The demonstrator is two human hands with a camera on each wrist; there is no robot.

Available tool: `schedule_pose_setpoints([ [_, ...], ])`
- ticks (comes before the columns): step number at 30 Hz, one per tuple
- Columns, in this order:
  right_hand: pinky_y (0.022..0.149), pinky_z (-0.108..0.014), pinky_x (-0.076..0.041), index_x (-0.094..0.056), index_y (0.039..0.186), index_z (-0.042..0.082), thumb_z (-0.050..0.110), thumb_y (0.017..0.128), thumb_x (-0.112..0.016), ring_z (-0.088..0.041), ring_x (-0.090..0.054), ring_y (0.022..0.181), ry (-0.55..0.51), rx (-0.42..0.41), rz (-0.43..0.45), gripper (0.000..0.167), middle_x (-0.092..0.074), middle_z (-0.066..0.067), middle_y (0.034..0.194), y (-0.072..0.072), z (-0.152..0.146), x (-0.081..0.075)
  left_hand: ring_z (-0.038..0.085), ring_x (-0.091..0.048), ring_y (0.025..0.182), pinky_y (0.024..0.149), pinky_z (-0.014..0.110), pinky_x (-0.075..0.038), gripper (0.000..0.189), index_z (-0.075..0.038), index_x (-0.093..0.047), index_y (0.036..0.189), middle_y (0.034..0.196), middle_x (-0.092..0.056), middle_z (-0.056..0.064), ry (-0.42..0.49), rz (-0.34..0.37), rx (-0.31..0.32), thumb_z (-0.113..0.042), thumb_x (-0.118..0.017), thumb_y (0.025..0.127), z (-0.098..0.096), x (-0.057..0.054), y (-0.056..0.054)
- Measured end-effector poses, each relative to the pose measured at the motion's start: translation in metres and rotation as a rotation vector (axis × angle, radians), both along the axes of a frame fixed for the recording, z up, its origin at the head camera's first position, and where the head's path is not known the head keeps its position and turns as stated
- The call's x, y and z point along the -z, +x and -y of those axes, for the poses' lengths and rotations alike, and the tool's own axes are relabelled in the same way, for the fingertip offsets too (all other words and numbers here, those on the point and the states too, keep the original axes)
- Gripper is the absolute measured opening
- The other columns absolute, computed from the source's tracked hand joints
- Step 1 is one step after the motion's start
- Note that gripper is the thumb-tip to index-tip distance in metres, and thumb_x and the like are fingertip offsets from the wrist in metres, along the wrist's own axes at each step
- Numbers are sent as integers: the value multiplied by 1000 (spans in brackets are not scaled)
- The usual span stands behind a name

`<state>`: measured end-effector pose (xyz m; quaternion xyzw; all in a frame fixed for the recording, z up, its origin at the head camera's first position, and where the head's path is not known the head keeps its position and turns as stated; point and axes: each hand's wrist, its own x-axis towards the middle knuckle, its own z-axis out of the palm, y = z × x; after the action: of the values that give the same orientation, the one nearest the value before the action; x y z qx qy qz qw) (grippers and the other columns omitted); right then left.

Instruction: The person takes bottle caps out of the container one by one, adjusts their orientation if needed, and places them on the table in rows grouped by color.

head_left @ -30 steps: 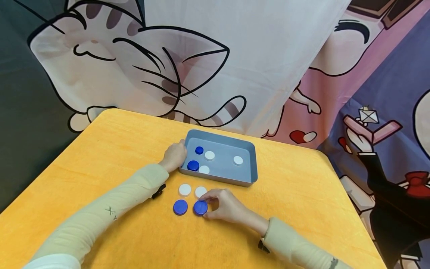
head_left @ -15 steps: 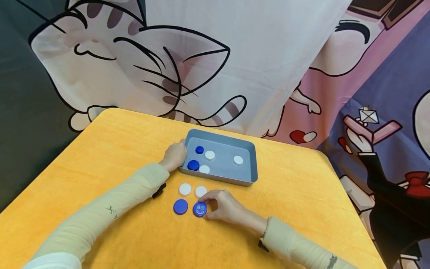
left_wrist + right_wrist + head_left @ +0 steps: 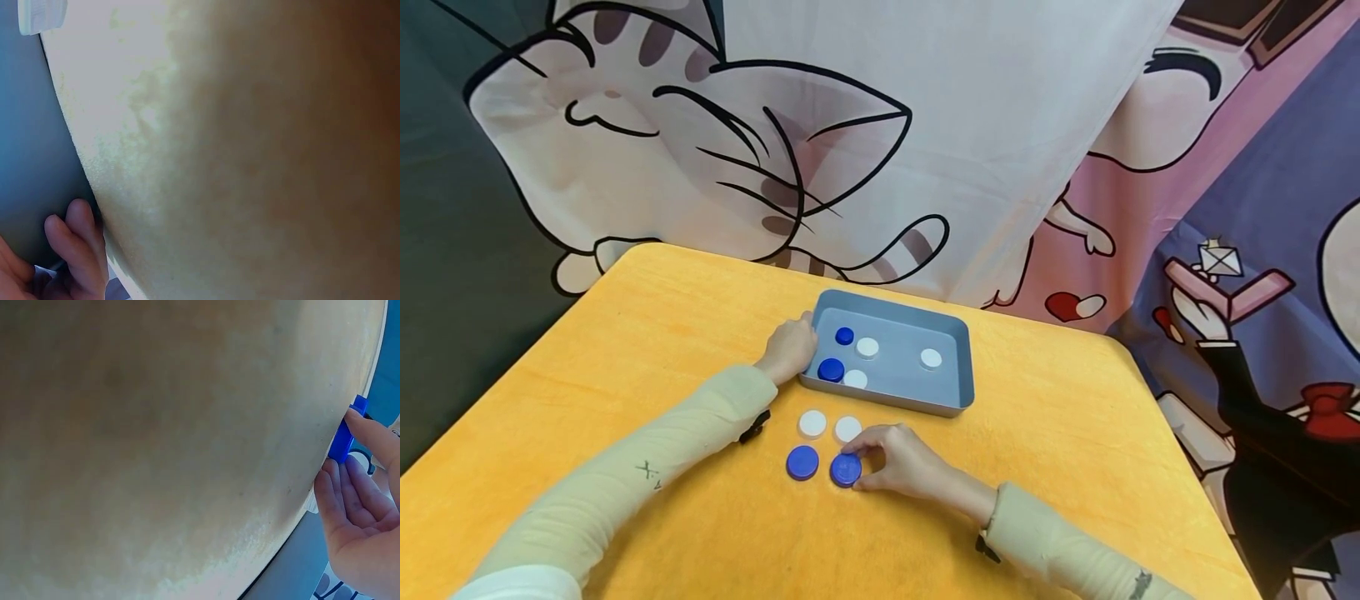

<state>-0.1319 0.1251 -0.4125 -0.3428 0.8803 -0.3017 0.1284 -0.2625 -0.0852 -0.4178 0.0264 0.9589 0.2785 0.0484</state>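
Observation:
In the head view, my right hand [image 3: 898, 461] pinches a blue bottle cap [image 3: 846, 471] by its edge, between thumb and fingers, low over the yellow tabletop. The right wrist view shows that cap [image 3: 342, 440] edge-on against the fingertips. A second blue cap [image 3: 802, 462] lies to its left. Two white caps, a left one [image 3: 812, 424] and a right one [image 3: 847, 427], lie just behind them, forming a small square. My left hand [image 3: 790, 348] grips the left end of a shallow grey-blue tray [image 3: 917, 403]; the head view hides its fingertips, while curled fingers [image 3: 78, 244] show beside the tray in the left wrist view.
Inside the tray are a small blue cap [image 3: 844, 336], a larger blue cap [image 3: 831, 369] and three white caps, one of them [image 3: 931, 359] apart on the right. Yellow cloth [image 3: 1037, 392] covers the table. A cartoon-printed curtain [image 3: 985, 150] hangs behind it.
The blue cap in my right hand has shifted slightly toward me; printing on its top showed half a second ago and is fainter now. My left hand and the tray stay put.

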Motion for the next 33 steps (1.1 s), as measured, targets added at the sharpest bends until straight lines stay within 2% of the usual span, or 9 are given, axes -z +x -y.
schedule_pose_setpoints([
  [5,87,-20,-50,-72,107,10,17,72,-85,-7,-65,94,4,-11,-6,38,-73,0,104,0,0,-1,31,-68,91,85,43,-55,36,4,-43,132,105,-66,24,13,12,-11,-15,-36,102,0,1,1],
  [11,87,-20,-51,-72,108,9,19,72,-84,-7,-65,95,-2,-34,-21,39,-73,0,104,-2,-1,-3,31,-68,88,82,42,-56,34,4,-45,129,101,-66,23,12,-1,-7,-15,-36,102,0,1,0],
  [18,87,-22,-52,-72,107,7,12,74,-82,-13,-69,98,-98,-3,108,35,-73,-3,104,-6,-3,-9,30,-68,87,82,42,-56,33,4,-46,128,99,-66,23,15,-4,-6,-15,-36,102,1,1,1],
  [22,86,-24,-54,-71,106,7,10,76,-80,-14,-70,97,-139,-1,136,31,-73,-4,103,-7,-3,-10,33,-68,89,81,43,-56,34,5,-46,129,101,-66,24,3,-23,2,-14,-37,102,1,2,0],
  [27,85,-22,-53,-72,104,6,10,76,-80,-16,-71,93,-169,12,87,29,-74,-5,101,-9,-3,-12,33,-68,84,74,43,-56,33,6,-47,127,96,-66,25,-25,-62,18,-12,-38,101,2,3,-2],
  [33,82,-24,-55,-72,101,3,9,74,-82,-18,-71,88,-206,22,14,30,-74,-8,99,-16,-3,-18,32,-68,83,74,43,-56,35,5,-47,129,95,-66,24,-28,-65,12,-13,-38,101,1,4,-2],
])
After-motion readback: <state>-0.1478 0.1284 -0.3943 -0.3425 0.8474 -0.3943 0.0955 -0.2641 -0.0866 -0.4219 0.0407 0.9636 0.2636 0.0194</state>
